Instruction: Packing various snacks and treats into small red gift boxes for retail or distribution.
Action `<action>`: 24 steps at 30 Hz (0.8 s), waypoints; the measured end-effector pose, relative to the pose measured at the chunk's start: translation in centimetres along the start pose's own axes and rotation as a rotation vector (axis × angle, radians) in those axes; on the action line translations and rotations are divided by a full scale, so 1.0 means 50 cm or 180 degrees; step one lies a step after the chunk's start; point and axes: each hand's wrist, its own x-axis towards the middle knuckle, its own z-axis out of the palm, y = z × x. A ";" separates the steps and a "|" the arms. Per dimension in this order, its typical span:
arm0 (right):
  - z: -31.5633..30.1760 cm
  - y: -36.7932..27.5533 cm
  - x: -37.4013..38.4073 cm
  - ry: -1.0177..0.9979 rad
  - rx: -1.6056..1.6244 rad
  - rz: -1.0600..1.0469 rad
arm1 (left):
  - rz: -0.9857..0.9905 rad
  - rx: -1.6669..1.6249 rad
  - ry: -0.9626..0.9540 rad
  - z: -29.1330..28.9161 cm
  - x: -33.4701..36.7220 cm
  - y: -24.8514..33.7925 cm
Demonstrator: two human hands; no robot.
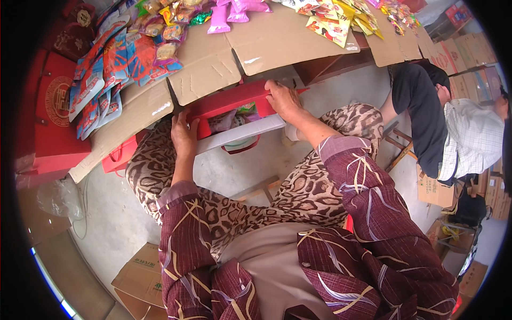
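Observation:
Above my lap, against the edge of the cardboard-covered table, a red gift box (229,101) stands with its lid side open and a pale flap (242,133) facing me. Small packets in coloured wrappers (226,121) show inside it. My left hand (184,134) is closed round the box's left end, thumb on the near side. At the upper right corner, my right hand (284,99) pinches the red edge with bent fingers. The far side and bottom of the box are hidden.
On the flattened cardboard (282,45) lie blue-and-red pouches (109,72), pink packets (220,20) and yellow triangular packets (332,26). Red boxes (58,106) are stacked at left. Another person (472,133) sits bent over at right. A carton (141,272) stands at lower left.

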 end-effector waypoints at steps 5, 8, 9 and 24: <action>0.006 0.009 0.004 0.0030 -0.0154 -0.0148 | -0.0035 0.0143 -0.0028 0.011 -0.002 -0.003; 0.014 0.014 0.004 0.0025 -0.0201 -0.0222 | -0.0151 0.0034 -0.0037 0.013 -0.005 -0.002; 0.016 0.016 0.003 0.0006 -0.0244 -0.0250 | -0.0157 0.0036 -0.0036 0.013 -0.005 -0.004; 0.056 0.033 -0.003 0.0029 0.0806 0.0645 | -0.0474 -0.0498 0.0179 0.031 -0.017 -0.021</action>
